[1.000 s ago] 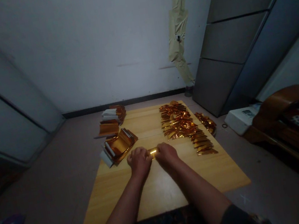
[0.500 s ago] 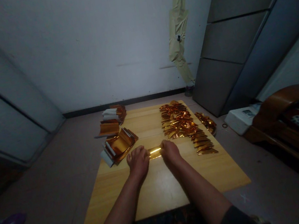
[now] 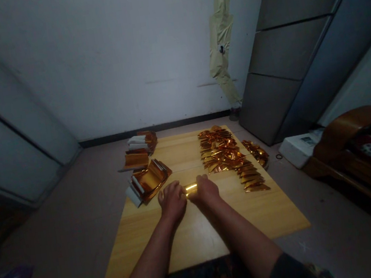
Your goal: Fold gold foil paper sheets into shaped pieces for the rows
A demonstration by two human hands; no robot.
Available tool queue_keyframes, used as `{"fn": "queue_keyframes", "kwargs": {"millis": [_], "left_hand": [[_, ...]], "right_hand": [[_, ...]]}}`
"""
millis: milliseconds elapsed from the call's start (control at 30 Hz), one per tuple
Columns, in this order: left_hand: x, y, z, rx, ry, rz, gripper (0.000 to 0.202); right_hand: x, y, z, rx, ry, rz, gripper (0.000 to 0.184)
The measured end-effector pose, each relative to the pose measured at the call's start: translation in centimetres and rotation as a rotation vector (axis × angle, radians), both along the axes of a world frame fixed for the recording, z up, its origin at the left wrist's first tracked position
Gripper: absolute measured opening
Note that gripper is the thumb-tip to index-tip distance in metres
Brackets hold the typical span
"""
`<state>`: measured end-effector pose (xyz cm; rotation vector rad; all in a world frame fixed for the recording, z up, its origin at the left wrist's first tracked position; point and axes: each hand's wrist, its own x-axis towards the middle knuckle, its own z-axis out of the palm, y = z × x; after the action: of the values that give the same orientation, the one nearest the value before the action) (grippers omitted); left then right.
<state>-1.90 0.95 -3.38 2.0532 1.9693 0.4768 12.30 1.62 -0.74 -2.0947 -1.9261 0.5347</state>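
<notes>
A small roll of shiny gold foil (image 3: 190,189) lies between my hands at the middle of a pale wooden board (image 3: 196,235). My left hand (image 3: 173,202) and my right hand (image 3: 204,190) both press on its ends, with the fingers curled over it. Just left of my left hand sits a stack of folded gold foil with white paper edges (image 3: 149,182). Rows of crumpled foil triangles (image 3: 221,151) lie ahead, and a neater row of folded foil pieces (image 3: 251,180) lies to the right of my right hand.
More folded foil and white paper (image 3: 140,145) stands at the board's far left corner. A foil-filled dish (image 3: 256,153) sits at the far right edge. The board rests on the floor, with a white box (image 3: 300,149) and wooden furniture (image 3: 355,155) to the right and a grey cabinet (image 3: 277,79) behind.
My hands have moved closer together over the last half second, so less of the gold roll shows between them. The foil piles have not moved.
</notes>
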Motion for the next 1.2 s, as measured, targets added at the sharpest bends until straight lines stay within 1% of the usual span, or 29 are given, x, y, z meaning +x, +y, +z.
{"fn": "queue_keyframes", "kwargs": {"millis": [133,300,433,567,700,800,900,967,1067,1200], "left_hand": [[-0.2,-0.1,0.2,-0.023,0.002,-0.029,0.021],[-0.3,0.0,0.2,-0.047,-0.032,-0.039,0.020],[-0.3,-0.2,0.3,-0.049,-0.034,-0.045,0.022],[-0.1,-0.7,0.4,0.006,-0.012,-0.059,0.024],[-0.1,-1.2,0.0,0.083,-0.023,-0.071,0.018],[-0.4,-1.3,-0.6,0.146,-0.052,-0.096,0.014],[-0.5,-1.3,-1.1,0.237,-0.079,-0.123,0.016],[-0.5,-1.4,-1.3,0.271,-0.096,-0.120,0.018],[-0.3,-1.5,-1.1,0.273,-0.120,-0.113,0.019],[-0.2,-1.5,-0.9,0.260,-0.131,-0.114,0.014]], "right_hand": [[-0.3,0.0,0.1,-0.017,-0.024,0.011,0.055],[0.5,0.3,0.4,-0.064,-0.017,0.021,0.045],[1.9,0.2,-0.1,0.002,0.072,0.067,0.023],[3.2,-0.2,-0.9,0.086,0.145,0.101,0.021],[3.7,-0.6,-1.3,0.119,0.174,0.117,0.011],[3.9,-0.8,-1.5,0.166,0.190,0.140,0.012],[4.2,-1.4,-1.5,0.204,0.208,0.175,0.014],[4.5,-1.9,-1.5,0.214,0.212,0.195,0.012],[5.0,-2.8,-1.2,0.196,0.181,0.217,0.009],[5.4,-3.3,-0.7,0.176,0.140,0.238,0.013]]}}
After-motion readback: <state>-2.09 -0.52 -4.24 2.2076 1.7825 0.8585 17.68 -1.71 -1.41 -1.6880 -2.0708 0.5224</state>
